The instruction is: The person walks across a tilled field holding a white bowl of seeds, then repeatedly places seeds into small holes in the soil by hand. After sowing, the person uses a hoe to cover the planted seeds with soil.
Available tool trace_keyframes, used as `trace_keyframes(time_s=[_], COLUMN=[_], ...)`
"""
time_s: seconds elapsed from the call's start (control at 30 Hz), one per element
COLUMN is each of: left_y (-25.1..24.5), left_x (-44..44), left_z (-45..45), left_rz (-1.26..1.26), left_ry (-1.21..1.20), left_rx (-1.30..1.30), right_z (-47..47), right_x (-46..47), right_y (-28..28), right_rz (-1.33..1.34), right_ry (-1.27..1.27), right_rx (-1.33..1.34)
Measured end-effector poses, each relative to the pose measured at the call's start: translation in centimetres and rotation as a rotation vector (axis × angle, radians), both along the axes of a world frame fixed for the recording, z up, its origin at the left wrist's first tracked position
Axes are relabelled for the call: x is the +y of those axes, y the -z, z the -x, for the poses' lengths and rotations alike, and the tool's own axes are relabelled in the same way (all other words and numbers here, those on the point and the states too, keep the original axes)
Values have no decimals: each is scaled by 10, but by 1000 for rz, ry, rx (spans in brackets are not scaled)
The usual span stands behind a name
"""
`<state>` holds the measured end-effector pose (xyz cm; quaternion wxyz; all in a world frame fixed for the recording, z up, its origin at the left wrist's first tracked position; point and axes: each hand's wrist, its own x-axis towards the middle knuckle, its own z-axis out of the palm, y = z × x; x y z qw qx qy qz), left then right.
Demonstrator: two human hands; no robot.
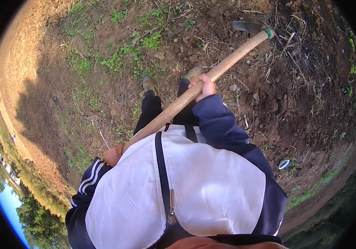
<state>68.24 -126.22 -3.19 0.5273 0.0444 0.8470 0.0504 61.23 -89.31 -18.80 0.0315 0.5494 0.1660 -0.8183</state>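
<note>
A hoe with a long wooden handle (pixel 175 109) slants across my body from lower left to upper right. My right hand (pixel 206 85) is closed around the handle's middle, above my right boot. The other hand, my left hand (pixel 114 155), grips the handle near its lower end beside my waist; part of it is hidden by my jacket. At the top right the metal hoe blade (pixel 247 26) lies over the soil, with green binding (pixel 268 32) where it meets the handle. Whether the blade touches the ground I cannot tell.
My boots (pixel 148 84) stand on uneven brown soil (pixel 277 112). Low green weeds (pixel 122 57) grow ahead and to the left, and dry stalks (pixel 293 59) lie near the blade. A small white-rimmed round container (pixel 284 164) sits on the ground at the right.
</note>
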Motion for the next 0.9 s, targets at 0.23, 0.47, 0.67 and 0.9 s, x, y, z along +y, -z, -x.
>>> trace_keyframes(time_s=[0.23,0.47,0.67,0.9], left_y=[93,111,68,90], left_x=[83,-65,-198,-140], left_z=[83,60,39,58], left_rz=[-538,-153,74,-153], left_ry=[-5,75,244,263], left_rx=[-47,-202,-150,246], right_z=[32,0,-69,-42], right_x=[103,-102,-261,-157], right_y=[-12,142,155,59], right_rz=[-443,-221,148,-157], right_ry=[33,-304,-64,89], right_rx=[100,-285,-231,-33])
